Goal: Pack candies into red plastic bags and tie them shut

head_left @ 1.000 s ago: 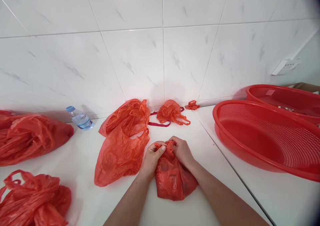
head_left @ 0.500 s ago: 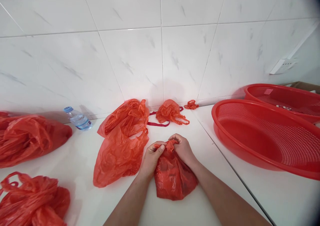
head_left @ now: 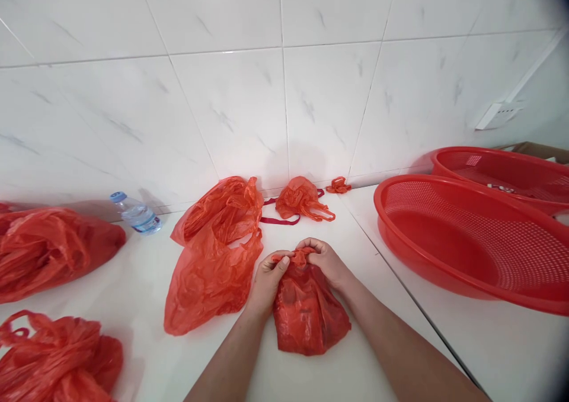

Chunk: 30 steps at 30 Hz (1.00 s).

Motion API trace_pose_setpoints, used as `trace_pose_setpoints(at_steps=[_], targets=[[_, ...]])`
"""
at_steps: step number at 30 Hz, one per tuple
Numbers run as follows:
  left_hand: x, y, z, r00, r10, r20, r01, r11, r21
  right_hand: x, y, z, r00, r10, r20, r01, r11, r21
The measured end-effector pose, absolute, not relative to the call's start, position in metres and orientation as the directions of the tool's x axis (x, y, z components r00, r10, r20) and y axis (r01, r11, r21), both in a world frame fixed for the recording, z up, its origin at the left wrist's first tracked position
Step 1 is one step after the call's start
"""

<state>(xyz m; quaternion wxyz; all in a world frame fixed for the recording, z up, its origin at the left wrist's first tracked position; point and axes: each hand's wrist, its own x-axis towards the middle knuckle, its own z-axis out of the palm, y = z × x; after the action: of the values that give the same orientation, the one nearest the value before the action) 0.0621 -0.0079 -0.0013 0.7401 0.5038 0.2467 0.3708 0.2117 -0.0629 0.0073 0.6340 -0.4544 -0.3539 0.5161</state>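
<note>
From here I see the left hand (head_left: pixel 269 276) and right hand (head_left: pixel 326 262) both pinching the gathered top of a filled red bag (head_left: pixel 309 319), which sits on the white table (head_left: pixel 373 354), near a limp bag (head_left: pixel 213 277).

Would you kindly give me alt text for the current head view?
A person's left hand and right hand hold the gathered top of a bulging red bag on a white table. More red bags lie left and behind, with a bottle at left, two red baskets at right and a tiled wall beyond.
</note>
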Motion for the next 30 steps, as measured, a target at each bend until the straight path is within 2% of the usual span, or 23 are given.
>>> trace_pose_setpoints(at_steps=[2,3,8,12,15,19,23,25,28,30], targets=[[0.061,-0.008,-0.001,0.591,0.807,-0.01,-0.307,0.236,0.922,0.213,-0.062,0.006,0.209,0.977,-0.044,-0.4,0.045,-0.915],[0.061,-0.008,0.0,0.582,0.813,-0.02,-0.314,0.247,0.917,0.214,-0.062,0.005,0.243,0.969,-0.049,-0.375,0.047,-0.926],[0.059,-0.003,0.0,0.433,0.901,-0.023,-0.402,0.215,0.89,0.236,-0.059,0.001,0.573,0.818,0.051,-0.027,0.081,-0.996],[0.057,0.003,-0.002,0.357,0.934,-0.033,-0.523,0.229,0.821,0.265,-0.063,-0.003,0.792,0.587,0.164,0.193,0.015,-0.981],[0.056,0.005,-0.002,0.373,0.926,-0.05,-0.561,0.268,0.783,0.278,-0.065,-0.008,0.861,0.467,0.2,0.269,-0.086,-0.959],[0.053,0.003,0.001,0.324,0.946,-0.017,-0.566,0.208,0.798,0.281,-0.064,-0.013,0.852,0.482,0.205,0.321,-0.171,-0.932],[0.052,-0.007,0.007,0.129,0.978,0.167,-0.333,-0.116,0.936,0.279,-0.064,-0.012,0.789,0.57,0.229,0.388,-0.173,-0.905],[0.053,-0.015,0.011,0.079,0.95,0.301,-0.18,-0.283,0.942,0.28,-0.064,-0.012,0.774,0.587,0.239,0.408,-0.174,-0.896],[0.056,-0.029,0.013,0.207,0.86,0.467,0.042,-0.484,0.874,0.283,-0.063,-0.012,0.759,0.61,0.227,0.426,-0.202,-0.882],[0.057,-0.04,0.013,0.382,0.811,0.443,0.187,-0.538,0.822,0.286,-0.062,-0.014,0.742,0.636,0.209,0.442,-0.23,-0.867]])
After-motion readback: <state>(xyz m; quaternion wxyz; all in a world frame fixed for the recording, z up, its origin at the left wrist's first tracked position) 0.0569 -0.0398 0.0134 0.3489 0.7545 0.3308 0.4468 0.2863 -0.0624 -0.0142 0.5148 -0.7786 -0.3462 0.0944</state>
